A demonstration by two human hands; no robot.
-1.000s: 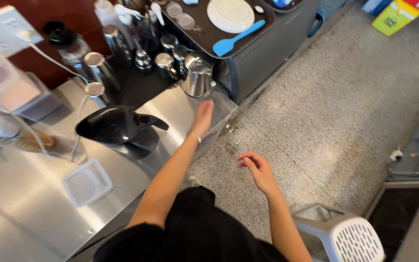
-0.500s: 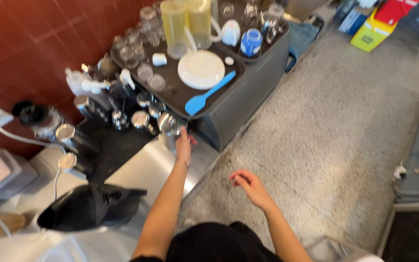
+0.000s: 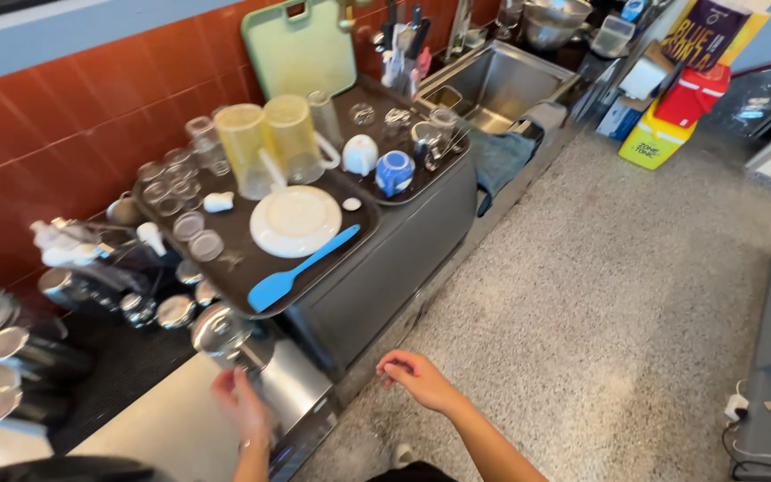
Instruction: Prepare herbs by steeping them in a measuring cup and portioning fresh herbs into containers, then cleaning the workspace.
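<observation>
At the steel counter edge: left hand by the glass

Low at left, left hand point(image 3: 244, 409) reaches up to a clear glass point(image 3: 221, 332) at the counter's point(image 3: 171, 428) rim; blurred, grip cannot be told. Behind: dark tray point(image 3: 234, 259) with blue spatula point(image 3: 299, 269) and white plate point(image 3: 295, 220). Further right, right hand point(image 3: 418, 378) hangs over speckled floor point(image 3: 600, 312), fingers loosely curled, empty

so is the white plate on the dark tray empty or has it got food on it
Empty. The white plate lies flat on the dark tray with a bare surface; the blue spatula lies beside it, not on it.
</observation>
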